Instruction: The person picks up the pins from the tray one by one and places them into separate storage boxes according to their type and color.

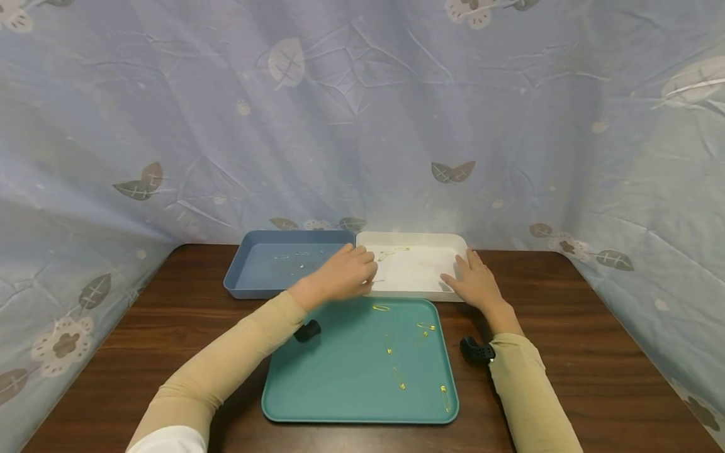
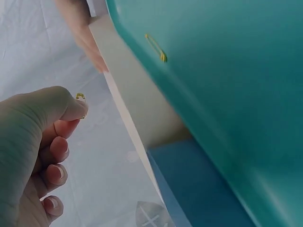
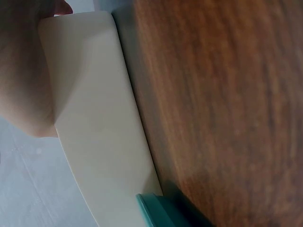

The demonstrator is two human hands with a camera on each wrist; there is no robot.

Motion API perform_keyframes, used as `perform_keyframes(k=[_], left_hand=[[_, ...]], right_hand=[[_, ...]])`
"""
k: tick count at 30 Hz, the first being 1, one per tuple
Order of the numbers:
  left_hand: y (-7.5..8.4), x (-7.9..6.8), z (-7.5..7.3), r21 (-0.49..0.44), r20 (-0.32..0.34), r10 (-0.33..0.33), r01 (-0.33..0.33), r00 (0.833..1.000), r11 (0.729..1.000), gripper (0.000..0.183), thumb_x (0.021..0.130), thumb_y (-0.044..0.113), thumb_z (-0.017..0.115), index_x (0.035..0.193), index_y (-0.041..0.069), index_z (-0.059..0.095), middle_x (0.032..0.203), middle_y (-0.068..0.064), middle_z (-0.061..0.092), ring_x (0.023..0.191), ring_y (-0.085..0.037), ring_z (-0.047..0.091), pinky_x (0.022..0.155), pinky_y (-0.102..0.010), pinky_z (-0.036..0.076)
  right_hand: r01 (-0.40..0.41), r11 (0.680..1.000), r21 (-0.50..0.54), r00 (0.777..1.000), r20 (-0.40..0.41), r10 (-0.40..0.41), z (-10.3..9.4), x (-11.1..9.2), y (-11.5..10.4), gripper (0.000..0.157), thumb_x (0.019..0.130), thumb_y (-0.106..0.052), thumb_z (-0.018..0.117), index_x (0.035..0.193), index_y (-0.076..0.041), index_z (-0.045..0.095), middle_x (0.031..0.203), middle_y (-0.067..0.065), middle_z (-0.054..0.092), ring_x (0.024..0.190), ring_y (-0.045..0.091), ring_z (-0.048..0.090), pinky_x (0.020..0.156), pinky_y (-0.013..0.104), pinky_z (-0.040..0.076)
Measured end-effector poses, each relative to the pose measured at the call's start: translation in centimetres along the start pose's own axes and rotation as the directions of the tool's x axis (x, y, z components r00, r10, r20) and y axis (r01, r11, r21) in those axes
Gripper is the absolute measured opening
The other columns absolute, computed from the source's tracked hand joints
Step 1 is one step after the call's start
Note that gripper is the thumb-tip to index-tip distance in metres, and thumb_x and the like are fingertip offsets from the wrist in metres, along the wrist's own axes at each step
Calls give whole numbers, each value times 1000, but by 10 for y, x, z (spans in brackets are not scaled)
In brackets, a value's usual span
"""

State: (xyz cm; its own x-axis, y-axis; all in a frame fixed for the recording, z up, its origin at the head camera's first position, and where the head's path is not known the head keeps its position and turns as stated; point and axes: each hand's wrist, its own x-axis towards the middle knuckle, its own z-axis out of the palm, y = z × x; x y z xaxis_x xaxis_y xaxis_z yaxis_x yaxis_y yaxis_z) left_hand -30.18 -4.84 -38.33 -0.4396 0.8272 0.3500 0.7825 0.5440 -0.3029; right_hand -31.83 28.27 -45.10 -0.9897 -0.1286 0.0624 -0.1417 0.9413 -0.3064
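Observation:
My left hand is over the left part of the white tray. Between its thumb and forefinger it pinches a gold safety pin, mostly hidden by the fingertips; the other fingers are curled. A few gold safety pins lie at the back left inside the white tray. At that tray's right end is my right hand, fingers spread over the rim. In the right wrist view, the right hand lies against the tray's wall. Several more gold safety pins are scattered over the green tray.
Left of the white tray, side against side, stands a blue tray with several small silvery items in it. The green tray lies in front of both, on a dark wooden table. A patterned curtain hangs behind the table.

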Motion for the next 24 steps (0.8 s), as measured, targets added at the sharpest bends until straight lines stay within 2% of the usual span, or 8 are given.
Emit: perform_keyframes(k=[6,12,19,24], left_hand=[[-13,11,8,32,37,-23,22,999,999,11,88,23,69,81,18,62,80,2,56,72,-17,40,70,-30,25],[-22,24,12,-2,118,-36,36,992,999,9,90,22,66,85,16,63,83,0,57,75,-18,44,73,-33,32],[-32,39,12,-15,224,-69,74,972,997,9,93,21,62,90,13,64,88,-1,60,83,-20,54,84,-39,44],[-42,50,17,-17,266,-120,129,957,991,10,94,21,61,89,14,66,89,-2,63,87,-21,58,84,-39,44]], right_hand=[[0,1000,5,1000,2,0,-1,0,-1,79,98,-50,46,151,6,26,160,31,8,148,47,8,116,64,15],[-1,1000,-4,1000,0,1,0,1,-1,78,98,-49,45,151,6,26,160,30,8,148,47,8,117,64,15],[-5,1000,-7,1000,2,5,1,1,1,78,99,-49,45,150,6,26,160,31,7,148,47,9,117,64,14],[-16,1000,-5,1000,4,16,0,0,1,79,98,-50,45,150,5,27,160,30,7,148,47,8,117,64,14]])
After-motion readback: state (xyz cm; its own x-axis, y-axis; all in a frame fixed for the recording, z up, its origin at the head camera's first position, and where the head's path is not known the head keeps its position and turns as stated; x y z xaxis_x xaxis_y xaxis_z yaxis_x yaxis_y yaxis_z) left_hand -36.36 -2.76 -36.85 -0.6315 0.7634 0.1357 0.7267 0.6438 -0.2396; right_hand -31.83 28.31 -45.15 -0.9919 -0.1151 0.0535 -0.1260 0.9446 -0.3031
